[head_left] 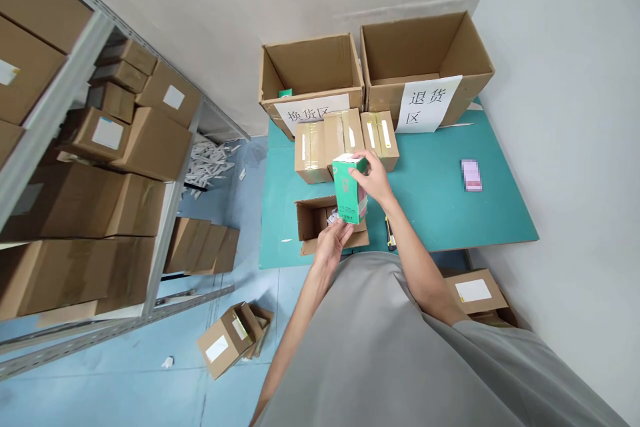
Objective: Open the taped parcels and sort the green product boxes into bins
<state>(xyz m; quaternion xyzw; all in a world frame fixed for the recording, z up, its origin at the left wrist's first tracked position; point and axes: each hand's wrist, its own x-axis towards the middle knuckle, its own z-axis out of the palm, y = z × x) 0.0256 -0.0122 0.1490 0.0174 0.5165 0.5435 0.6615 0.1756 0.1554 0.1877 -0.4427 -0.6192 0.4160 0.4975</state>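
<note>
Between my two hands a green product box (349, 192) with a white top is held upright above the table. My right hand (371, 177) grips it by the upper right edge, thumb on the front face. Fingers of my left hand (334, 240) support its bottom corner. Just below and behind it, an open cardboard carton (311, 219) with some crumpled white material inside sits at the table's front edge; the green box hides part of it. Next to my right forearm lies a yellow and black utility knife (391, 235).
Three taped cartons (311, 147) stand before two large open boxes (313, 70) (425, 47) with paper signs. A blurred pink item (471, 175) lies on the green table (440, 213) at right. Shelving (173, 227) full of cartons runs along the left; several cartons (233, 337) rest on the floor.
</note>
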